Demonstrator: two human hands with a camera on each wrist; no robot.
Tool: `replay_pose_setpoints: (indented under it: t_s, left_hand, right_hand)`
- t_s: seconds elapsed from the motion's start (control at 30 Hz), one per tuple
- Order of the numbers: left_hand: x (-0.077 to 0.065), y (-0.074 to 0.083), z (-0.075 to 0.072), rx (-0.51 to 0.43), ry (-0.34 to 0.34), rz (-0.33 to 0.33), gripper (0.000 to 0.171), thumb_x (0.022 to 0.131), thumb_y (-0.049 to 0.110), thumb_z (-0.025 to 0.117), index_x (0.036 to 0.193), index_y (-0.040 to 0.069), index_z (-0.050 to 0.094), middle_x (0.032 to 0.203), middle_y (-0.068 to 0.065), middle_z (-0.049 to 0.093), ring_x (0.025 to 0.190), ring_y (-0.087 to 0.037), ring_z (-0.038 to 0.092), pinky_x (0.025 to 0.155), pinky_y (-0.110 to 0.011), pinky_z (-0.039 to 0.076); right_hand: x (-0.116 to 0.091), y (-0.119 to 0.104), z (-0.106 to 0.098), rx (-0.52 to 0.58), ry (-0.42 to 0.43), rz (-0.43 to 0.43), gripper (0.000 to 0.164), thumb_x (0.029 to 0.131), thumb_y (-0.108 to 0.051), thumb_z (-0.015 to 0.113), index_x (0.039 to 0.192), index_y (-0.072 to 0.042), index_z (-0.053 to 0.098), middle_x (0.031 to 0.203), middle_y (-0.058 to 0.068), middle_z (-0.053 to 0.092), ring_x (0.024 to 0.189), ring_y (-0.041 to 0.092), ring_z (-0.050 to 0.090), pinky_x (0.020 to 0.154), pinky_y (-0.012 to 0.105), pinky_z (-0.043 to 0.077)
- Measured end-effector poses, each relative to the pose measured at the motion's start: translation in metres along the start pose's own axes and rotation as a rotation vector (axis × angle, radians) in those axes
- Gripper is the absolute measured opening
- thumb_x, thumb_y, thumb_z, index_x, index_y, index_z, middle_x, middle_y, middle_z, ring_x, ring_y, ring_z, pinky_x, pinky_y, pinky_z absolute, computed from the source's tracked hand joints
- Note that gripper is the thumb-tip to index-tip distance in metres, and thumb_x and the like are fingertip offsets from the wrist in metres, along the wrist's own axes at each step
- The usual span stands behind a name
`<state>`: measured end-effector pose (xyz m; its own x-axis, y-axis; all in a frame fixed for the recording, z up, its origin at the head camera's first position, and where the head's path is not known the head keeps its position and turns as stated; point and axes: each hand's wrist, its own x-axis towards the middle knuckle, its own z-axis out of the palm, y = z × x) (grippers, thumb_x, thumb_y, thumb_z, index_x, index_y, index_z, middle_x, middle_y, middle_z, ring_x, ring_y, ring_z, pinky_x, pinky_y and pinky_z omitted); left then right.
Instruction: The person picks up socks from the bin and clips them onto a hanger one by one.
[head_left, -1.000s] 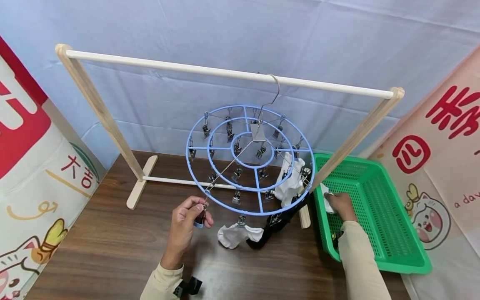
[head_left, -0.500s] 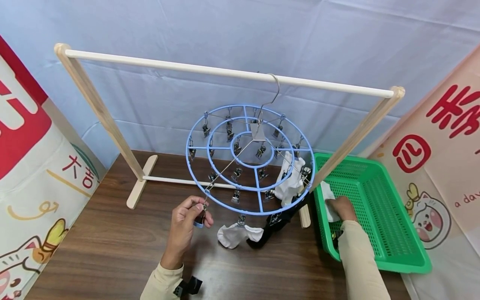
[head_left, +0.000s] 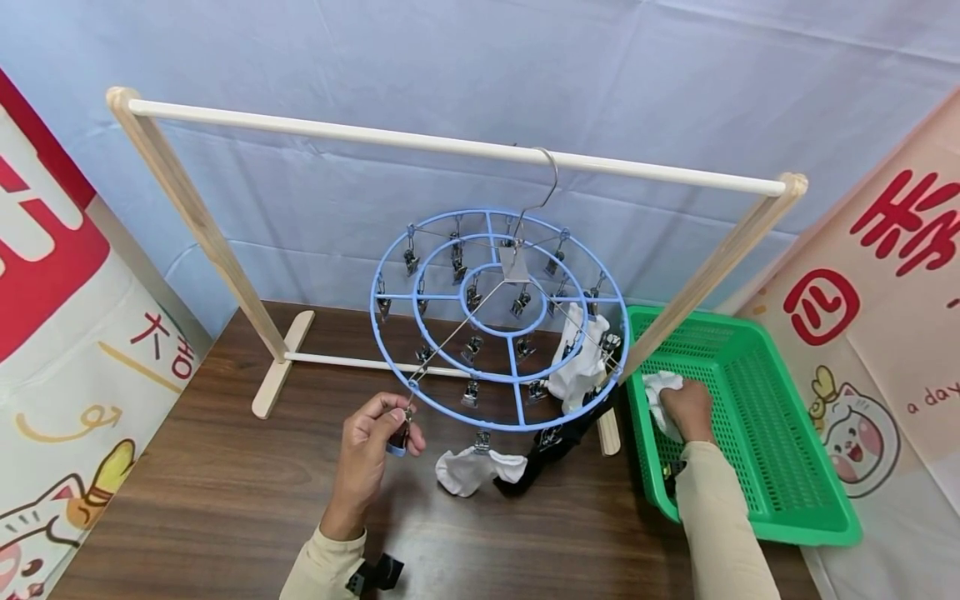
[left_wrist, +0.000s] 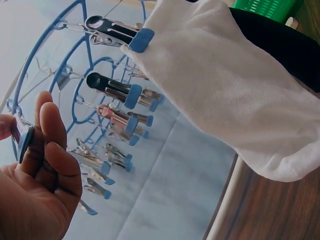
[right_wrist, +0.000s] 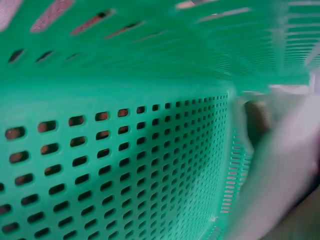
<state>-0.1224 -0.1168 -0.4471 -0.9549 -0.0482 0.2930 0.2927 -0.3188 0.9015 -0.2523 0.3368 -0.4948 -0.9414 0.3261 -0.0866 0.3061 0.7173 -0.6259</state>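
Note:
In the head view my left hand (head_left: 365, 446) pinches a metal clip (left_wrist: 23, 137) with a blue tip on the near left rim of the round blue clip hanger (head_left: 517, 427). No cloth shows in that clip. My right hand (head_left: 691, 411) is inside the green basket (head_left: 798, 425) and grips a crumpled white sock (head_left: 658, 390), which is blurred in the right wrist view. Close by the left hand, a white sock (left_wrist: 215, 85) hangs from a clip at the front. Another white sock (head_left: 577, 367) and black socks (head_left: 546, 460) hang on the hanger's right side.
A wooden rack with a white top bar (head_left: 337, 132) carries the hanger by its hook. Its right post (head_left: 712, 279) rises beside the basket. Several bare clips (head_left: 471, 392) dangle from the rings. The brown table (head_left: 225, 500) lies beneath, with a light blue curtain behind.
My right hand has bunched the white sock upward inside the basket, so more of it shows beside the fingers. My left hand has stayed on the clip.

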Motion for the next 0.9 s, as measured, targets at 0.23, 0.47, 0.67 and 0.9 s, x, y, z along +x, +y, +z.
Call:
replay_pose_setpoints:
  t_s: [0.23,0.47,0.67,0.9]
  left_hand:
    - [-0.0003,0.0011,-0.0008,-0.002,0.003,0.001,0.020,0.098,-0.004,0.040,0.096,-0.021,0.049,0.062,-0.009,0.063,0.053,-0.015,0.061,0.050,-0.029,0.054]
    - [-0.0002,0.0010,-0.0011,0.000,0.008,-0.002,0.020,0.098,-0.004,0.040,0.096,-0.021,0.049,0.061,-0.008,0.063,0.053,-0.015,0.061,0.050,-0.030,0.054]
    - [0.0000,0.0017,-0.0011,0.008,0.007,-0.001,0.020,0.098,-0.004,0.040,0.096,-0.021,0.050,0.061,-0.008,0.063,0.052,-0.015,0.061,0.050,-0.030,0.054]
    - [-0.0007,0.0021,-0.0013,0.009,-0.001,0.007,0.019,0.098,-0.004,0.040,0.096,-0.021,0.049,0.061,-0.007,0.063,0.052,-0.014,0.061,0.050,-0.030,0.054]
  right_hand:
    - [-0.0001,-0.0003,0.0008,-0.021,-0.160,0.064,0.036,0.091,-0.030,0.046,0.064,-0.007,0.041,0.060,0.008,0.042,0.053,0.023,0.042,0.050,0.036,0.039]
    - [0.0010,0.0041,0.0019,-0.030,-0.225,0.044,0.062,0.100,-0.038,0.041,0.108,0.022,0.052,0.112,0.045,0.048,0.091,0.049,0.055,0.073,0.049,0.048]
    - [-0.0008,0.0032,0.0018,0.008,-0.037,-0.033,0.025,0.088,-0.007,0.046,0.066,0.003,0.039,0.060,0.017,0.037,0.054,0.029,0.039,0.052,0.038,0.040]
    - [0.0004,0.0033,0.0028,0.119,0.165,0.005,0.015,0.078,-0.004,0.050,0.066,-0.001,0.041,0.057,0.012,0.044,0.053,0.026,0.038,0.046,0.035,0.033]
